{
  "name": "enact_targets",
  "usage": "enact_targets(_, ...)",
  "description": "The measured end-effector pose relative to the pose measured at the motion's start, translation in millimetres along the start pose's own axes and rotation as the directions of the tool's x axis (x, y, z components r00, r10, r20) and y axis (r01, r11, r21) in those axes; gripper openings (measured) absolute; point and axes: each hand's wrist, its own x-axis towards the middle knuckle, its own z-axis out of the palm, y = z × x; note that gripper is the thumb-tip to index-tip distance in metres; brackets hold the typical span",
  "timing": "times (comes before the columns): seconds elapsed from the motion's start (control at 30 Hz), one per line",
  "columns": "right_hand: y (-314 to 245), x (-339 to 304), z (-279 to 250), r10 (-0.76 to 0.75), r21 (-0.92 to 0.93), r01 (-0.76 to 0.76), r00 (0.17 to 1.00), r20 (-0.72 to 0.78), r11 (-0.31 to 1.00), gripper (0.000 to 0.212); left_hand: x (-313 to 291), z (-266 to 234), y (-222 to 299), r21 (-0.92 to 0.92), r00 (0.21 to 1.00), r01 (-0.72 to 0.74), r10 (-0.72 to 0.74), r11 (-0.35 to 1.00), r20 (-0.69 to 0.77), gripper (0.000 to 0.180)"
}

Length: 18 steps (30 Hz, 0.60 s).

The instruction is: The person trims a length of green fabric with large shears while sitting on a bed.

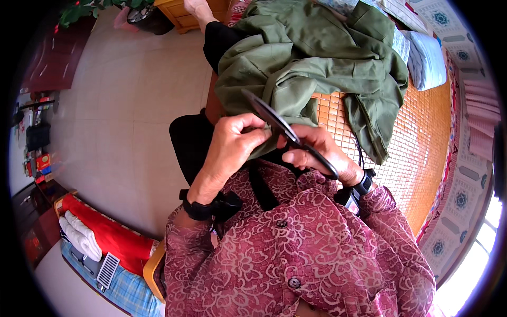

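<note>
Olive-green crumpled cloth (322,71) lies from twelve to two o'clock of the hands. The left hand (231,145) pinches its near edge; the right hand (334,151) grips black-handled metal scissors (285,130) pointing between ten and eleven.

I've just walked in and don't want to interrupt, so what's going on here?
Someone is handling green cloth with a pair of black scissors. The left hand pinches an edge of the cloth, while the right hand holds the scissors, their blades close to the left fingers. The rest of the cloth lies bunched over the tan tiled mat. Whether the blades are cutting isn't clear.
</note>
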Motion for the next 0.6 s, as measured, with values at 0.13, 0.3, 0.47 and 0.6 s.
enact_targets(0.13, -9.3, -4.7, -26.9, -0.08, -0.059, 0.063, 0.929, -0.361, 0.996, 0.026, -1.0, -13.5, -19.3, 0.02, 0.995, 0.013, -0.011, 1.0, -0.1, 0.02)
enact_targets(0.3, 43.2, -38.1, -96.0, -0.107, -0.234, -0.029, 0.831, -0.546, 0.972, 0.026, -3.4, -72.9, -94.2, 0.209, 0.878, 0.015, 0.087, 0.978, -0.471, 0.023)
enact_targets(0.47, 185.2, -88.0, -161.4, 0.055, -0.603, -0.584, 0.741, -0.669, 0.543, 0.039, -36.8, -108.3, -167.1, 0.401, 0.851, 0.165, 0.076, 0.901, -0.52, 0.032)
enact_targets(0.6, 225.0, -103.7, -151.8, 0.074, -0.624, -0.642, 0.721, -0.689, 0.446, 0.04, -61.7, -99.7, -181.0, 0.61, 0.853, 0.208, 0.163, 0.765, -0.495, 0.053)
